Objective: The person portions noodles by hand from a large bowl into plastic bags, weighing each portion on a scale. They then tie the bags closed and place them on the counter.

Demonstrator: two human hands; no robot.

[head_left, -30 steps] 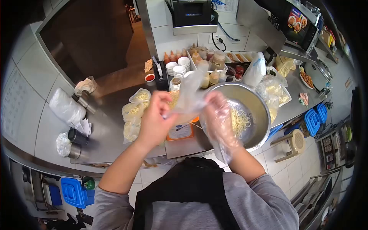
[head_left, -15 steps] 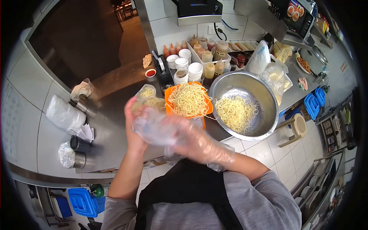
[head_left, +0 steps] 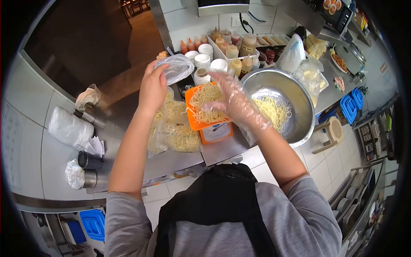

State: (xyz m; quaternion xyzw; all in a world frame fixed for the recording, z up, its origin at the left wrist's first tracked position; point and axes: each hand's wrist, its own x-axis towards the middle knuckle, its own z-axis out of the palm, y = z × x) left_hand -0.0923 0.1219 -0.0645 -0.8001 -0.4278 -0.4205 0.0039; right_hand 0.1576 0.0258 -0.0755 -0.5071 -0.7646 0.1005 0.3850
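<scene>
In the head view, the left hand point(head_left: 154, 85) pinches a clear plastic bag point(head_left: 177, 70), crumpled, translucent and puffed at its mouth, up over the far side of the counter point(head_left: 128, 160). The right hand point(head_left: 239, 103), in a thin clear glove, has its fingers spread wide over the orange container point(head_left: 195, 124); whether they touch the food is unclear. In that container sit pale yellow noodles point(head_left: 204, 99), thin, loosely tangled and heaped. To its right, a shiny steel bowl point(head_left: 306, 109) holds a smaller mound of similar strands. Bagged portions point(head_left: 185, 138) lie to its left, clear film over pale noodles.
</scene>
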